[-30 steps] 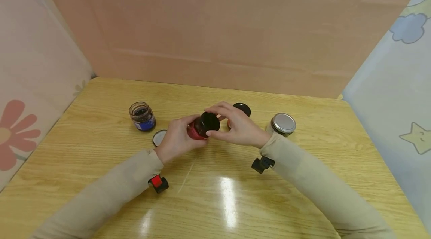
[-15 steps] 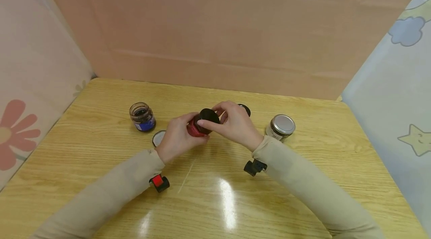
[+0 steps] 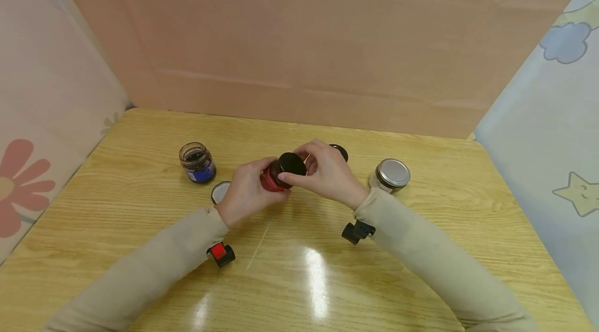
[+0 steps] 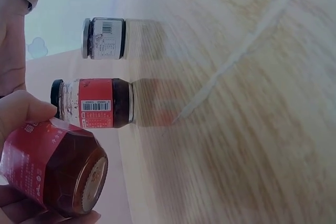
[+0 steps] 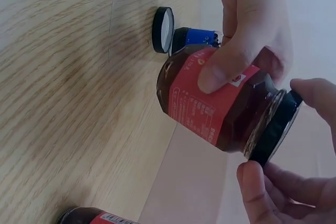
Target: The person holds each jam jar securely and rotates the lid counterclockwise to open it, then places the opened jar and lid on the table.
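My left hand point(image 3: 248, 186) grips a glass jar with a red label point(image 5: 207, 100) round its body and holds it tilted above the table. The jar's contents look dark. The fingers and thumb of my right hand point(image 3: 329, 173) pinch the rim of its black lid point(image 3: 293, 164), which sits on the jar's mouth. In the right wrist view a narrow band of the jar's neck shows under the lid's edge. From the left wrist, the base of the jar faces the camera.
At the left stands a lidless jar with a blue label point(image 3: 200, 168), a loose lid point(image 3: 220, 193) beside it. Behind my right hand is another red-labelled jar point(image 4: 95, 103) with a black lid. A silver-lidded jar point(image 3: 392, 173) stands further right on the wooden table point(image 3: 444, 249).
My right hand has shifted slightly left and its thumb has moved up round the lid's rim, with hardly any change in the last half second. The left hand keeps its grip.
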The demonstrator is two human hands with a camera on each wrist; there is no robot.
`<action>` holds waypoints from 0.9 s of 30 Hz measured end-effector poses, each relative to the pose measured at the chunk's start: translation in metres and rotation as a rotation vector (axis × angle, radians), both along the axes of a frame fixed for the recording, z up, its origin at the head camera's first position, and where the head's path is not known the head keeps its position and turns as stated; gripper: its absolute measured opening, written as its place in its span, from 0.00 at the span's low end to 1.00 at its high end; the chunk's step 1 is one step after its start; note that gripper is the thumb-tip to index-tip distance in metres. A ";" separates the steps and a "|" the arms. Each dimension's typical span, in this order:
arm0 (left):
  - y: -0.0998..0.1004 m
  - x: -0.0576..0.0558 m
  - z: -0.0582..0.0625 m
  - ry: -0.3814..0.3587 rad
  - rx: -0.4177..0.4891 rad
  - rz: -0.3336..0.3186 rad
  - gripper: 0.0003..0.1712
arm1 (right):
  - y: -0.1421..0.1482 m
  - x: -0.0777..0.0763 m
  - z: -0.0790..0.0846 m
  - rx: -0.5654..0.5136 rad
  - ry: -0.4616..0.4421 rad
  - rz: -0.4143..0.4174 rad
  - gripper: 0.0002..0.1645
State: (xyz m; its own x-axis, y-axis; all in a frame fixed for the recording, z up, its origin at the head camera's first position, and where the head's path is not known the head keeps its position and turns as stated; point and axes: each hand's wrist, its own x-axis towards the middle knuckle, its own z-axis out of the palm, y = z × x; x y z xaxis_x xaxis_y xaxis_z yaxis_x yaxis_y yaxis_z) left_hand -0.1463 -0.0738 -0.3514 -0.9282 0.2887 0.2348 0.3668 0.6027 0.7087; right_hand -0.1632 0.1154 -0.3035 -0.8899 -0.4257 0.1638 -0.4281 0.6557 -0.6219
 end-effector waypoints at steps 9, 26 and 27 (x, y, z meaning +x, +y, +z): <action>-0.002 0.001 -0.001 -0.004 -0.003 -0.030 0.35 | 0.004 -0.002 -0.001 0.010 -0.001 0.108 0.30; -0.005 0.001 -0.003 -0.058 0.049 -0.052 0.36 | 0.013 -0.007 0.000 -0.075 -0.058 0.215 0.32; -0.005 0.001 -0.003 -0.057 0.052 -0.051 0.36 | 0.013 -0.007 0.000 -0.076 -0.057 0.214 0.33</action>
State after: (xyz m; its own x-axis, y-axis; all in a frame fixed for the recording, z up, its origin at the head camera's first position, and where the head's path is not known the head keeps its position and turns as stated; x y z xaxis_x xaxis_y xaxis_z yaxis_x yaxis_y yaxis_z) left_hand -0.1448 -0.0790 -0.3545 -0.9248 0.3249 0.1981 0.3545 0.5465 0.7588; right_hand -0.1697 0.1288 -0.3034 -0.7893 -0.5944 0.1543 -0.5150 0.5039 -0.6934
